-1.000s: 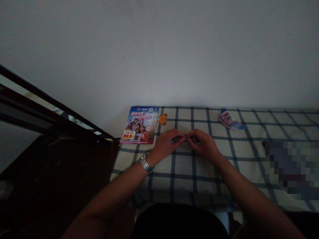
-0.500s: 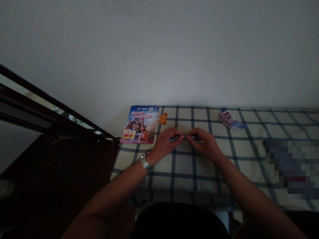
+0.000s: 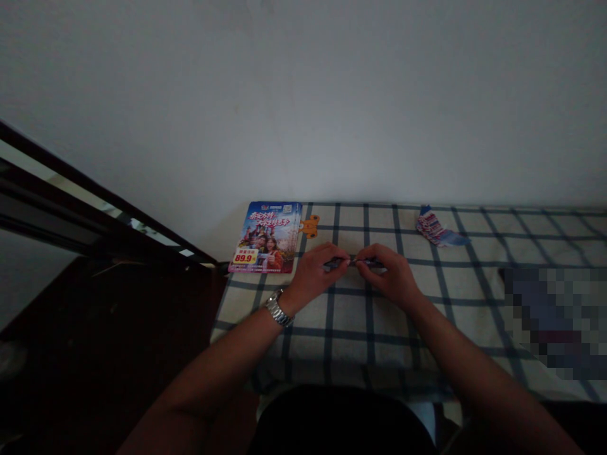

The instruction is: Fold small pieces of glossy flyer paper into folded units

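My left hand (image 3: pixel 320 265), with a silver watch (image 3: pixel 279 308) on its wrist, pinches one end of a thin dark strip (image 3: pixel 351 260) that looks like printed paper. Its other end sits between the closed thumb and fingers of my right hand (image 3: pixel 386 272). Both hands face each other just above the checked cloth, fingertips almost meeting. Much of the strip is covered by the fingers. Left of my left hand lies a stack of printed flyers (image 3: pixel 265 237), blue at the top and pink below. A brown bear-shaped piece (image 3: pixel 310 226) pokes out beside the stack.
A torn, crumpled piece of printed paper (image 3: pixel 439 229) lies at the back right. Farther right is a blurred-out item (image 3: pixel 554 322). The checked cloth (image 3: pixel 348 344) covers a surface against a pale wall (image 3: pixel 379 101). Dark rails (image 3: pixel 95 189) stand on the left.
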`<control>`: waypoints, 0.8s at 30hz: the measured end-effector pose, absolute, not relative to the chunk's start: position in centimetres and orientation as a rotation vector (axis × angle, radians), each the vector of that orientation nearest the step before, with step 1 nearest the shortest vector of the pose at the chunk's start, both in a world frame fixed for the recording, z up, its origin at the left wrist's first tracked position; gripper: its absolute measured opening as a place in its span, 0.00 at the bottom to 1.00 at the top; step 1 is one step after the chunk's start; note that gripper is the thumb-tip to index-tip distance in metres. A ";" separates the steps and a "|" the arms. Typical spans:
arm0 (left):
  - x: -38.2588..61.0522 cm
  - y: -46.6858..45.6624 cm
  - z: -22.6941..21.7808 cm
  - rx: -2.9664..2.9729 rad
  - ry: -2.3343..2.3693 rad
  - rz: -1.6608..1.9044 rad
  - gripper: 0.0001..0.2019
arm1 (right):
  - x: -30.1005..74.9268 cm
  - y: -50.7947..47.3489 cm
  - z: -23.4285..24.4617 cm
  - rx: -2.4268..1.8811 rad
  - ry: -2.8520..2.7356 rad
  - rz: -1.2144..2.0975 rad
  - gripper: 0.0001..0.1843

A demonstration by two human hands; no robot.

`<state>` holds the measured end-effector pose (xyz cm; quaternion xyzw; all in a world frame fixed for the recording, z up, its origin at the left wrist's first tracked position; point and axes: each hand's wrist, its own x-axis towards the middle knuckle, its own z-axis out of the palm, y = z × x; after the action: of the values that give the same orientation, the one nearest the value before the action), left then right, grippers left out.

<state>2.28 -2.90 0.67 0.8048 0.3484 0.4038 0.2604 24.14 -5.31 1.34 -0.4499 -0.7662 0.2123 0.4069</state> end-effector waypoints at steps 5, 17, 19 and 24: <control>2.4 -2.9 0.5 2.207 0.964 1.083 0.03 | 24.3 -5.2 1.1 -1.113 -1.966 0.497 0.01; 2.4 -3.0 0.7 2.197 0.965 1.085 0.04 | 24.3 -5.0 0.6 -1.109 -1.981 0.532 0.03; 2.4 -3.0 0.7 2.195 0.953 1.091 0.04 | 24.3 -5.0 0.5 -1.111 -1.983 0.520 0.03; 2.6 -3.1 0.8 2.197 0.976 1.076 0.04 | 24.2 -5.1 0.7 -1.105 -1.973 0.492 0.03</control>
<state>2.60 -3.09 0.79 0.8073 0.3589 0.3955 0.2512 24.21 -5.13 0.72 -0.4372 -0.7807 0.1947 0.4019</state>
